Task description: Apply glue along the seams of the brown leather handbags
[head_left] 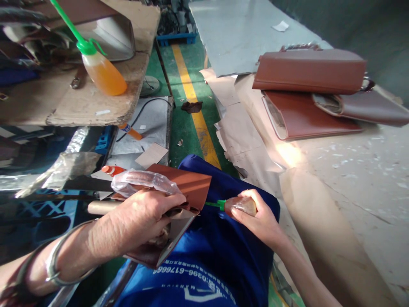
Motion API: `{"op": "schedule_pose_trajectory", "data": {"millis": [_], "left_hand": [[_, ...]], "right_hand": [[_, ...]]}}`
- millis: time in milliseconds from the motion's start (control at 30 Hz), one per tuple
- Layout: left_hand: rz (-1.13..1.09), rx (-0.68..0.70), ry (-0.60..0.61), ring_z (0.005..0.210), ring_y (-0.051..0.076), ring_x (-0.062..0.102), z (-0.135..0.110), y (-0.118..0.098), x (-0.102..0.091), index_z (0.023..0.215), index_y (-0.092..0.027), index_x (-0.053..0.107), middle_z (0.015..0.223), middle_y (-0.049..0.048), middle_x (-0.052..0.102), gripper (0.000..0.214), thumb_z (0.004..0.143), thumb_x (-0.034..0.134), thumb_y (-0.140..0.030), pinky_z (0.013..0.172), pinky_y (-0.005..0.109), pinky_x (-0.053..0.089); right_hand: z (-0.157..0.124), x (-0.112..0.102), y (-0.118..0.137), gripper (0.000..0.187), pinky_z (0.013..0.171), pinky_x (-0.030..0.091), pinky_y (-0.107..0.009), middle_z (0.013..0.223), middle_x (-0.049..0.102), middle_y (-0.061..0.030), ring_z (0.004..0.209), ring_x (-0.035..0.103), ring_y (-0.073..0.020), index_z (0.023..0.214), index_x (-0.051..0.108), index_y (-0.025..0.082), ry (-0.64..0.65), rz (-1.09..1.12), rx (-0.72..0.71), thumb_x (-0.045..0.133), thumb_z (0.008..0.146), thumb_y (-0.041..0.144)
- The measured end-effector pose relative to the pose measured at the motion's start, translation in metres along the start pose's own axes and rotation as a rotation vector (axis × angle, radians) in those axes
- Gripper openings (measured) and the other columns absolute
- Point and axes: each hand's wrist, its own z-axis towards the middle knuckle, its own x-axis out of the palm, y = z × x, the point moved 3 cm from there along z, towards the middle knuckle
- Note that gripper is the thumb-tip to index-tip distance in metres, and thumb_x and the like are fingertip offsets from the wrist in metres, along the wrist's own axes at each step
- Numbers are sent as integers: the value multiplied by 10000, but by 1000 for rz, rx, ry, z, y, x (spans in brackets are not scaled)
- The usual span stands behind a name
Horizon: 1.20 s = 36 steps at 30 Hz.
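Observation:
My left hand (137, 217) grips a brown leather bag (190, 183) over my lap, its fingers closed on the upper part near the opening. The bag's handle (150, 181) is wrapped in clear plastic. In my right hand (262, 219) is a squeeze bottle (241, 206) with a brownish body, fingers wrapped round it. Its thin green nozzle points left, close to the bag's right edge; whether the tip touches the leather I cannot tell. A blue apron (204, 256) with white print covers my lap beneath both hands.
On the left bench (105, 111) stands another squeeze bottle (105, 74) with orange liquid and a long green nozzle. Several brown bags (309, 72) lie stacked on the right table (351, 170). A yellow line (188, 85) runs along the green floor between them.

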Motion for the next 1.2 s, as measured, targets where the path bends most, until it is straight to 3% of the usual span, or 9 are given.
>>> {"op": "schedule_pose_trajectory", "data": {"millis": [600, 767, 967, 1200], "left_hand": [[19, -31, -18, 811, 192, 667, 1, -8, 10, 1042, -231, 641, 903, 41, 698, 277, 824, 481, -170, 760, 268, 520], [40, -18, -14, 850, 190, 665, 1, -13, 6, 1058, -251, 638, 946, 28, 700, 327, 812, 456, -137, 797, 280, 514], [102, -88, -36, 842, 202, 665, 2, -9, 14, 1046, -219, 643, 956, 47, 698, 381, 744, 464, -70, 786, 293, 502], [24, -34, -39, 851, 204, 664, 4, -12, 11, 1026, -250, 648, 952, 21, 696, 252, 866, 466, -183, 764, 305, 488]], "right_hand": [[-8, -5, 10, 381, 688, 444, -326, 841, 612, -11, 764, 569, -203, 962, 519, 222, 13, 17, 9, 652, 722, 487], [-17, -4, 17, 379, 623, 427, -299, 800, 586, 0, 698, 545, -179, 948, 518, 218, 101, 67, 10, 658, 712, 480], [-22, -3, 21, 392, 578, 437, -267, 771, 584, 18, 639, 540, -150, 952, 508, 221, 220, 237, 4, 666, 719, 494], [-10, -3, 21, 350, 712, 449, -314, 894, 606, -19, 789, 568, -188, 976, 523, 211, 48, -36, -60, 664, 743, 431]]}}
